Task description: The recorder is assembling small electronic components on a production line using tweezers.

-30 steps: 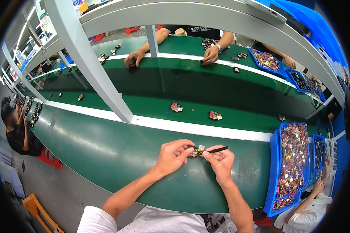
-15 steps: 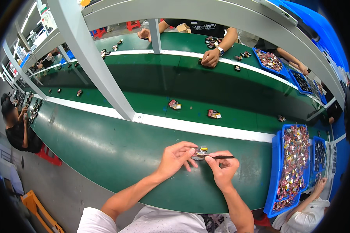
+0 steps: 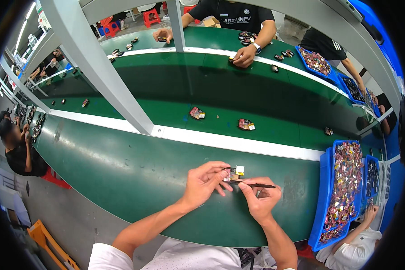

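Observation:
Over the near green worktop, my left hand (image 3: 201, 183) pinches the left edge of a small electronic assembly (image 3: 232, 174), with a black casing, a reddish board and a white-and-yellow block. My right hand (image 3: 262, 200) grips a slim, dark, pointed tool (image 3: 263, 185), perhaps tweezers, between thumb and fingers. Its tip reaches the lower right of the assembly, and the fingertips hide part of that contact. Just right of my hands stands a long blue bin (image 3: 325, 198), heaped with small parts on reddish wires (image 3: 346, 180).
Beyond the white rail (image 3: 238, 143), similar assemblies (image 3: 246, 124) lie on the green conveyor. A grey slanted post (image 3: 103, 67) rises at left. Across the line a person's hand (image 3: 244, 57) works; another person's arm (image 3: 369, 215) is at right beside a smaller blue bin (image 3: 370, 177).
The assembly in my left hand has tilted, so its white block shows more. My right hand and the tool have shifted slightly right. The view has moved a little.

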{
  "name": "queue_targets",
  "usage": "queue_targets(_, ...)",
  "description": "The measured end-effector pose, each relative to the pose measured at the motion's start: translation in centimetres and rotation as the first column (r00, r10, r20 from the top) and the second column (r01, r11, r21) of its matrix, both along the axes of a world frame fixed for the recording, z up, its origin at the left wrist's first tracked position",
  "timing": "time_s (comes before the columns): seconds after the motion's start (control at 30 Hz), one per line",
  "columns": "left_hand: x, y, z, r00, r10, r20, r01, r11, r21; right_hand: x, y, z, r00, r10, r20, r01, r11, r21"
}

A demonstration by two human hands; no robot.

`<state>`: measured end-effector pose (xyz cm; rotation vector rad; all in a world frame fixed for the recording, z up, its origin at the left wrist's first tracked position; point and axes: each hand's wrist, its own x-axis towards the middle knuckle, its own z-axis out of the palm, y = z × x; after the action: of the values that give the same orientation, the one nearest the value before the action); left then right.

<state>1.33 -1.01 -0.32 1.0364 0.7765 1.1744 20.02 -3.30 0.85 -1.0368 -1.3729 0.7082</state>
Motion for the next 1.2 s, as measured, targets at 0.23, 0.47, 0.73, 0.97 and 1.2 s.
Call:
queue_targets(0.23, 0.07, -0.01, 0.14, 1.000, 0.030, -0.003, -0.030, 1.000, 0.002, -0.42, -0.39, -0.04, 0.997, -0.063, 0.033, 0.063, 0.998, 0.013)
queue_targets(0.47, 0.14, -0.14, 0.11, 0.998, 0.063, 0.009, -0.063, 0.998, -0.007, -0.66, -0.39, -0.05, 0.997, -0.075, 0.022, 0.074, 0.997, 0.011)
queue_targets(0.73, -0.21, 0.02, -0.19, 0.998, 0.027, -0.056, -0.029, 0.998, -0.052, -0.38, -0.22, -0.26, 0.998, -0.009, 0.066, 0.009, 1.000, 0.003)
queue_targets(0.97, -0.35, 0.28, 0.36, 0.993, -0.022, -0.112, 0.009, 0.993, -0.119, -0.15, -0.21, 0.05, 0.989, 0.009, 0.146, -0.007, 1.000, -0.012)
queue_targets(1.2, -0.48, 0.36, 0.63, 0.998, 0.004, -0.055, -0.011, 0.991, -0.134, -0.65, -0.17, 0.53, 0.984, 0.006, 0.177, -0.018, 0.998, 0.065)
